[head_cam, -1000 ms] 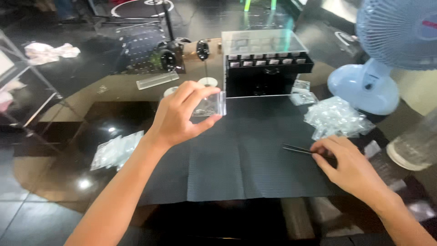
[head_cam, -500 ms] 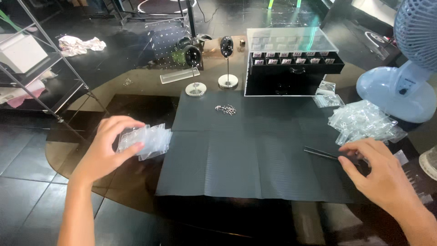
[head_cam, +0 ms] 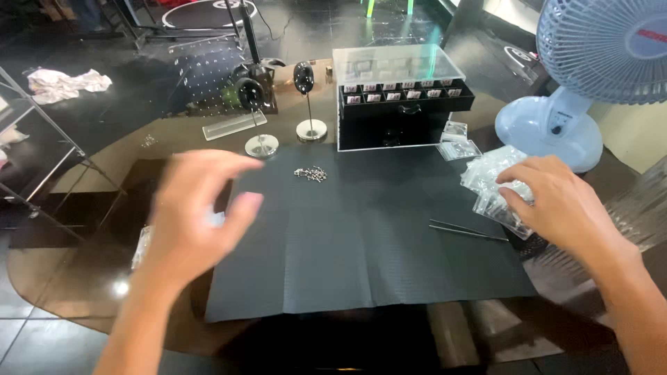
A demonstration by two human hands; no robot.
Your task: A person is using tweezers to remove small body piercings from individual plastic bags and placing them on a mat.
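Both forearms are bare, with no sleeves, and the left hand (head_cam: 198,212) and right hand (head_cam: 556,201) are ungloved.

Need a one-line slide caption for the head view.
Right hand reaches into a pile of small clear bags beside tweezers; empty left hand hovers over the black mat.

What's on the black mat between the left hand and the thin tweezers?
Head view: only bare black mat lies between the left hand and the thin dark tweezers; the small metal bits sit farther back.
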